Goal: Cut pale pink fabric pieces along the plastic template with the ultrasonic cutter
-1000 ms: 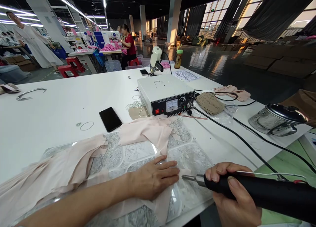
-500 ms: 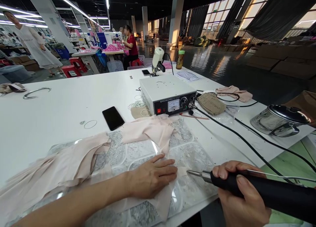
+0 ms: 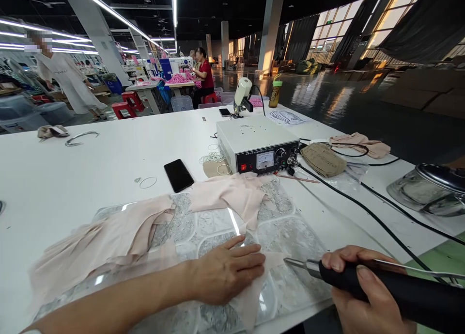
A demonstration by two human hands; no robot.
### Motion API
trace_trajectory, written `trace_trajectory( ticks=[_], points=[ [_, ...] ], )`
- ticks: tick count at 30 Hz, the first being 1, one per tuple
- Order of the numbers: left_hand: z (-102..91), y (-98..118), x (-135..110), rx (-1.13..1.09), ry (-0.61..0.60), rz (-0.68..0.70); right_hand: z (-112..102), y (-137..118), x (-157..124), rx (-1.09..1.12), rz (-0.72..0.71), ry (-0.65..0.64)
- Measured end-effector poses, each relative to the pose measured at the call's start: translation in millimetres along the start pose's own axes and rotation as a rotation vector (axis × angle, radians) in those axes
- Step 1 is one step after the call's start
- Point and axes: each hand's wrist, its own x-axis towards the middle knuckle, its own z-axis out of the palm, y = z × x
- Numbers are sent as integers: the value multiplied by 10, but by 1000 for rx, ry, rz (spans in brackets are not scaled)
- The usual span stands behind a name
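My left hand (image 3: 228,271) lies flat with fingers stretched out, pressing a thin pale pink fabric piece (image 3: 250,302) onto a clear plastic sheet (image 3: 305,280). My right hand (image 3: 366,288) is wrapped round the black handle of an ultrasonic hand tool (image 3: 392,288). Its narrow metal tip points left and meets, or hovers just over, the fabric's right end, a short way from my left fingertips. Whether the tip touches the fabric I cannot tell. A stack of pale pink fabric pieces (image 3: 119,237) lies left of my left hand, and another pink pile (image 3: 228,193) lies beyond it.
A control box (image 3: 269,157) with a dial stands behind the sheet; its black cable (image 3: 348,205) runs to the right. A phone (image 3: 178,175) lies left of it. At right are beige fabric pieces (image 3: 323,159) and a lidded glass pot (image 3: 425,193). People are in the background.
The camera view has turned slightly left, so the scene sits farther right. The tool tip is slightly farther from my left fingers. My grip on the tool is the same.
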Motion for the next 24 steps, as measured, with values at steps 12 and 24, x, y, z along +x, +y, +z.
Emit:
trace_trajectory(
  ticks=[12, 24],
  points=[
    [-59, 17, 28, -33, -38, -7, 27, -10, 8, -58, 33, 75],
    [-29, -20, 14, -69, -11, -6, 43, -19, 24, -49, 14, 76]
  ],
)
